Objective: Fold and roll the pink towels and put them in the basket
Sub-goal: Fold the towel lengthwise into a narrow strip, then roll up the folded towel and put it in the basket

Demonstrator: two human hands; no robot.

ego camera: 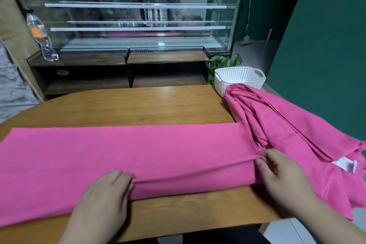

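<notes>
— What is seen nearest?

— At 7 o'clock the left hand [107, 190] is found, fingers curled and pinching the raised near fold of a pink towel [126, 150]. At 4 o'clock the same fold is pinched at its right end by the right hand [281, 174], thumb and fingers closed on the cloth.

— And where is the towel laid?

— It is spread flat as a long band from 9 to 3 o'clock across the wooden table [138, 105]. At 3 o'clock its right end is overlapped by a heap of pink towels [287, 125], on which a white label [345, 164] is shown.

— Farther back?

— At 1 o'clock a white basket [237, 79] is set on the table's far corner, touched by the heap. A plant [223, 61] is seen behind it. At 10 o'clock a plastic bottle [40, 35] is stood on a dark shelf [79, 59], and a glass display case [138, 16] is placed behind, at 12 o'clock.
</notes>
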